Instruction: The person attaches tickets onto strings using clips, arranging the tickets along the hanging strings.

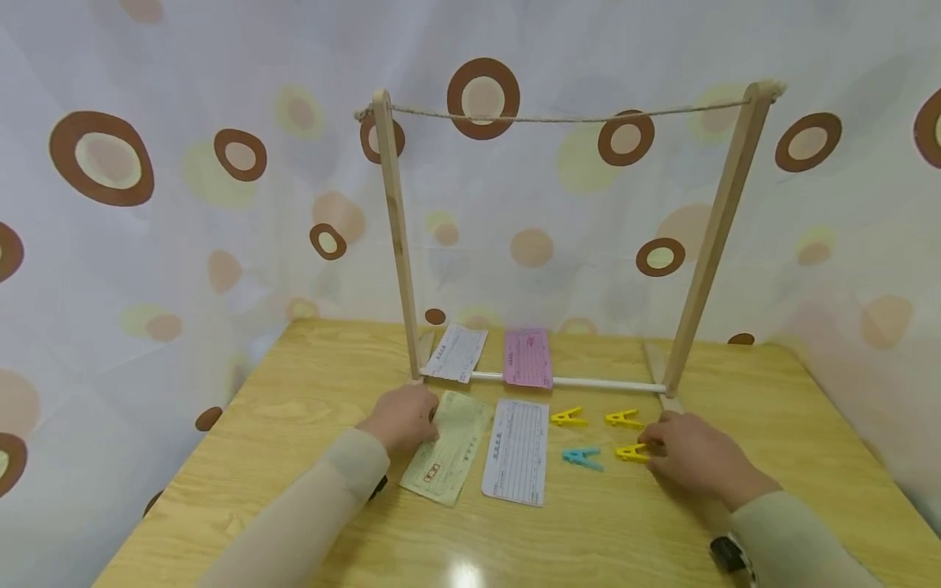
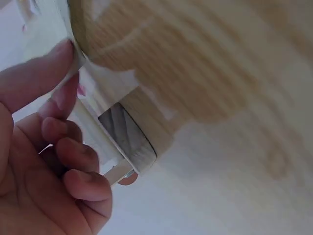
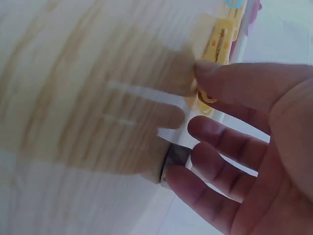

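My left hand (image 1: pixel 403 418) pinches the upper left edge of a pale yellow paper slip (image 1: pixel 450 449) between thumb and forefinger; the left wrist view shows its other fingers curled. To the right of that slip lies a white printed slip (image 1: pixel 516 453). With thumb and forefinger, my right hand (image 1: pixel 691 453) grips the right end of a yellow clothespin (image 1: pixel 631 452), which is still at the tabletop. Close by lie two more yellow clothespins (image 1: pixel 569 417) and a blue clothespin (image 1: pixel 583 458). In the right wrist view the gripped clothespin (image 3: pixel 219 44) is partly covered by the thumb.
A wooden frame (image 1: pixel 709 245) stands behind the hands, with a twine line (image 1: pixel 559 120) strung between its post tops. Another white slip (image 1: pixel 457 353) and a pink slip (image 1: pixel 528 358) lie at its white bottom rod (image 1: pixel 610 383). A patterned cloth (image 1: pixel 529 204) hangs behind the wooden table (image 1: pixel 294 457).
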Tool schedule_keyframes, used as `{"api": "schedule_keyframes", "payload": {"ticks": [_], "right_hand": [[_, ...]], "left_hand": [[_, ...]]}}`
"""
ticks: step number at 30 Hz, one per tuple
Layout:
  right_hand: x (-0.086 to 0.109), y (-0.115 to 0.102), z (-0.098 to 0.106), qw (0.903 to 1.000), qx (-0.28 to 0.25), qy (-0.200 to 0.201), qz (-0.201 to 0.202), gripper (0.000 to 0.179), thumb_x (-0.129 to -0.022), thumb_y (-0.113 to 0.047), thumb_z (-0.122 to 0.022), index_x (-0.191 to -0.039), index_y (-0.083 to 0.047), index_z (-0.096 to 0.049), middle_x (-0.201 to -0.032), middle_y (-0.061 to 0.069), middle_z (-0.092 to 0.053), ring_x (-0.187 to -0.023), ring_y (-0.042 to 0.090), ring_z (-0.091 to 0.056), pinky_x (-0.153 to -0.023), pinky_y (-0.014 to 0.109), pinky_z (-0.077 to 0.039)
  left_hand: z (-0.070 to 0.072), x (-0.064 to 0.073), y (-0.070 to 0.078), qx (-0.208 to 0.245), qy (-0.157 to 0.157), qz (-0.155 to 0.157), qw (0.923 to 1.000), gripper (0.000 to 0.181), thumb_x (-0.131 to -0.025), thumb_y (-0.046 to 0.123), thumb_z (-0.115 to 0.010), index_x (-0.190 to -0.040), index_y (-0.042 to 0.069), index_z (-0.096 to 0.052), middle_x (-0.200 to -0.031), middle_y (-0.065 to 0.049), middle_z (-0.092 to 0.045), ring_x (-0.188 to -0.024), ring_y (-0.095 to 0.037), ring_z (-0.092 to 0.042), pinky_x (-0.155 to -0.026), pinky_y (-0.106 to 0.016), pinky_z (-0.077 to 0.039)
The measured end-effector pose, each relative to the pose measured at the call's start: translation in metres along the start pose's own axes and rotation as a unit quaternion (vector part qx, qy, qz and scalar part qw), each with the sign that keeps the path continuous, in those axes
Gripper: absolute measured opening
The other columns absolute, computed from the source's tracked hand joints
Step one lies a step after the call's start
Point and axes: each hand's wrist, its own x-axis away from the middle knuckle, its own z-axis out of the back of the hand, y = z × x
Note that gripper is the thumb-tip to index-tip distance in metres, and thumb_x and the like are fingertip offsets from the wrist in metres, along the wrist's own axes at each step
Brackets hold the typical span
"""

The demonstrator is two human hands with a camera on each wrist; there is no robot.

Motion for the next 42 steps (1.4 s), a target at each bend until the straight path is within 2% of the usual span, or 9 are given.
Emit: {"api": "schedule_keyframes", "payload": {"ticks": [3, 8, 14, 21, 25, 29, 35, 38, 42], "right_hand": [[0.0, 0.002, 0.004, 0.9996, -0.026, 0.004, 0.011, 0.019, -0.082, -0.014, -0.076, -0.1, -0.018, -0.071, -0.098, -0.003, -0.06, -0.084, 0.017, -0.058, -0.074, 0.045, -0.052], [0.005, 0.008, 0.017, 0.9904, -0.138, 0.008, 0.0, 0.026, -0.085, -0.01, -0.07, -0.11, -0.011, -0.062, -0.104, 0.002, -0.06, -0.084, 0.017, -0.055, -0.068, 0.038, -0.048], [0.014, 0.01, 0.035, 0.9769, -0.213, 0.017, 0.008, 0.022, -0.096, -0.022, -0.069, -0.113, -0.011, -0.058, -0.096, 0.002, -0.057, -0.08, 0.015, -0.053, -0.062, 0.031, -0.044], [0.018, 0.012, 0.059, 0.9633, -0.256, 0.068, 0.047, 0.019, -0.1, -0.023, -0.066, -0.112, -0.01, -0.059, -0.088, 0.005, -0.054, -0.071, 0.015, -0.049, -0.058, 0.031, -0.042], [0.015, 0.012, 0.076, 0.957, -0.264, 0.101, 0.065, 0.02, -0.101, -0.021, -0.065, -0.116, -0.009, -0.062, -0.092, 0.006, -0.06, -0.072, 0.017, -0.055, -0.062, 0.029, -0.047], [0.013, 0.01, 0.091, 0.9513, -0.275, 0.115, 0.078, 0.023, -0.102, -0.02, -0.063, -0.123, -0.01, -0.062, -0.098, 0.005, -0.064, -0.079, 0.017, -0.06, -0.068, 0.028, -0.051], [0.017, 0.006, 0.117, 0.9355, -0.289, 0.18, 0.095, 0.021, -0.1, -0.009, -0.065, -0.121, -0.008, -0.064, -0.089, 0.005, -0.061, -0.072, 0.018, -0.057, -0.061, 0.028, -0.048], [0.018, 0.004, 0.133, 0.9348, -0.276, 0.207, 0.086, 0.02, -0.1, -0.008, -0.065, -0.12, -0.009, -0.065, -0.089, 0.003, -0.062, -0.072, 0.017, -0.055, -0.062, 0.028, -0.045], [0.017, -0.001, 0.156, 0.9349, -0.257, 0.232, 0.077, 0.018, -0.1, -0.009, -0.064, -0.118, -0.011, -0.066, -0.094, 0.002, -0.066, -0.075, 0.016, -0.056, -0.064, 0.024, -0.046]], "left_hand": [[0.004, 0.003, 0.0, 0.021, 0.02, -0.002, 0.9996, 0.014, -0.087, 0.018, -0.077, -0.078, 0.014, -0.068, -0.08, 0.003, -0.057, -0.074, -0.014, -0.051, -0.066, -0.035, -0.045], [0.027, 0.007, 0.012, 0.026, 0.067, -0.014, 0.9973, 0.009, -0.096, 0.022, -0.071, -0.094, 0.014, -0.075, -0.093, 0.002, -0.063, -0.081, -0.014, -0.056, -0.073, -0.036, -0.049], [0.065, 0.011, 0.036, 0.026, 0.129, -0.07, 0.9888, 0.012, -0.099, 0.022, -0.068, -0.099, 0.013, -0.076, -0.09, 0.004, -0.06, -0.077, -0.012, -0.055, -0.07, -0.034, -0.049], [0.089, 0.0, 0.059, 0.046, 0.164, -0.128, 0.9771, 0.015, -0.102, 0.022, -0.063, -0.103, 0.012, -0.075, -0.085, 0.005, -0.055, -0.073, -0.013, -0.048, -0.064, -0.029, -0.043], [0.097, -0.009, 0.069, 0.062, 0.17, -0.138, 0.9737, 0.015, -0.101, 0.023, -0.064, -0.102, 0.012, -0.075, -0.085, 0.004, -0.056, -0.073, -0.015, -0.046, -0.064, -0.03, -0.041], [0.103, -0.016, 0.079, 0.08, 0.171, -0.138, 0.9722, 0.017, -0.103, 0.025, -0.061, -0.102, 0.014, -0.074, -0.09, 0.005, -0.06, -0.076, -0.014, -0.05, -0.067, -0.03, -0.044], [0.113, -0.024, 0.096, 0.107, 0.184, -0.154, 0.9649, 0.022, -0.106, 0.026, -0.057, -0.104, 0.013, -0.074, -0.096, 0.004, -0.064, -0.083, -0.012, -0.056, -0.074, -0.031, -0.048], [0.118, -0.027, 0.105, 0.106, 0.182, -0.165, 0.9635, 0.023, -0.106, 0.027, -0.056, -0.107, 0.013, -0.074, -0.1, 0.004, -0.068, -0.081, -0.011, -0.057, -0.074, -0.03, -0.047], [0.125, -0.034, 0.113, 0.128, 0.171, -0.164, 0.963, 0.023, -0.107, 0.028, -0.055, -0.11, 0.015, -0.073, -0.102, 0.004, -0.071, -0.071, -0.012, -0.053, -0.066, -0.028, -0.043]]}}
